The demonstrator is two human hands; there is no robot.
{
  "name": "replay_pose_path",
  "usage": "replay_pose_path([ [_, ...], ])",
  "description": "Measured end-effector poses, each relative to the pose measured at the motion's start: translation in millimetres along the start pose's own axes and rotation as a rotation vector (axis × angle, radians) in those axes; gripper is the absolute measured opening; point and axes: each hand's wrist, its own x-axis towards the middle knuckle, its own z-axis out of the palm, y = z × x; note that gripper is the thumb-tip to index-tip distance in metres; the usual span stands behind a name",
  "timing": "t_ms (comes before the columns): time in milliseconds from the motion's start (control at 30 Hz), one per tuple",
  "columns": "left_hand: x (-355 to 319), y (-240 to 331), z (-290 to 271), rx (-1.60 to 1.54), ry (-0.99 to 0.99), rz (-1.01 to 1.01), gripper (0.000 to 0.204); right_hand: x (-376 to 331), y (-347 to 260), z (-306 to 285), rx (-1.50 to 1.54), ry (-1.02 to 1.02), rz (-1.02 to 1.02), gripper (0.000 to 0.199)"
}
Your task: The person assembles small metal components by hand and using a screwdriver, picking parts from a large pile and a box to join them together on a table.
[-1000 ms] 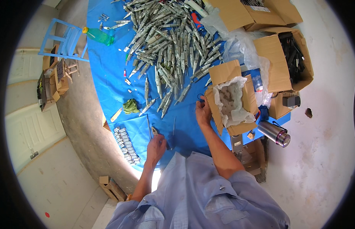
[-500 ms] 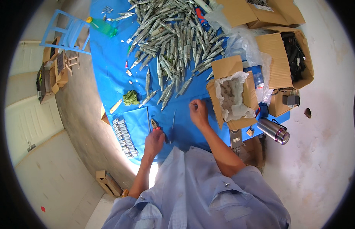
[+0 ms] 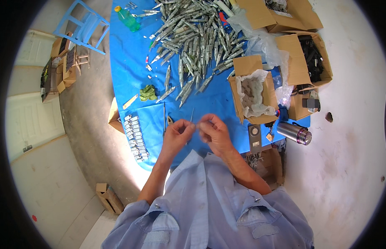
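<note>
My left hand (image 3: 175,137) and my right hand (image 3: 215,135) meet above the blue-covered table, in front of my chest. The fingertips of both are pinched together, almost touching. Whatever lies between them is too small to make out. Just beyond my left hand a pair of pliers (image 3: 170,120) shows only in part; the hand hides the rest. Beside it lies a thin dark rod (image 3: 164,114). A second thin rod (image 3: 192,113) points away from me just past my fingers, its near part hidden.
A large heap of slim grey metal parts (image 3: 197,45) covers the far table. Small metal pieces (image 3: 136,139) stand in rows at left, near a green cloth (image 3: 148,93). Right are an open paper-lined carton (image 3: 237,99), a steel flask (image 3: 290,133) and a dark flat device (image 3: 254,139).
My left hand has left the red-handled pliers and moved up and right. My right hand has come down toward it, so their fingertips now meet. The whole view has shifted slightly.
</note>
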Motion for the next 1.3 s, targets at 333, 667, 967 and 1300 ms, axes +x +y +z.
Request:
replay_pose_path([
  [333, -30, -44, -78, 0.429, 0.447, 0.521, 0.011, -64, 20, 9, 0.084, -0.036, 0.219, 0.015],
  [667, -103, -56, -60, 0.144, -0.051, 0.149, 0.026, -97, 77, 10, -0.387, 0.014, 0.100, 0.022],
  [967, -131, -58, -35, 0.020, -0.108, 0.003, 0.028, -109, 102, 8, -0.367, -0.127, 0.075, 0.027],
  [1300, -129, -68, 9, 0.119, 0.115, 0.050, 0.026, -107, 76, -23, -0.476, -0.235, -0.013, 0.025],
])
